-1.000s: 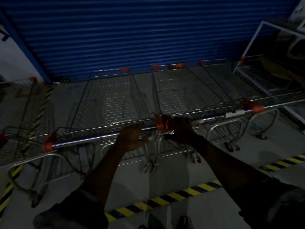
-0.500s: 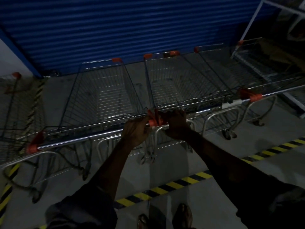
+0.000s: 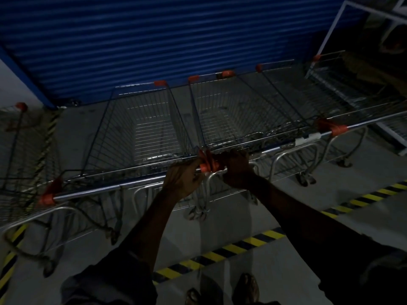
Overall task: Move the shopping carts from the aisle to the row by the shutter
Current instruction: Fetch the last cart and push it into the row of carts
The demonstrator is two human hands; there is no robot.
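The left hand (image 3: pixel 182 180) has been slid nearer the right hand (image 3: pixel 236 170), each curled round a handle (image 3: pixel 105 190), the left cart (image 3: pixel 103 139) and right cart (image 3: pixel 233 119) being held side by side, noses by the shutter (image 3: pixel 154 40), only floor (image 3: pixel 70 133) seen through their baskets (image 3: pixel 154 133).

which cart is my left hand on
The left centre cart: the left hand grips its handle, while the right hand grips the neighbouring cart to its right.

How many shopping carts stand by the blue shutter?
5: far-left cart at the frame edge, second cart held by the left hand, third cart by the right hand, fourth cart and fifth cart further right. Darkness may hide others.
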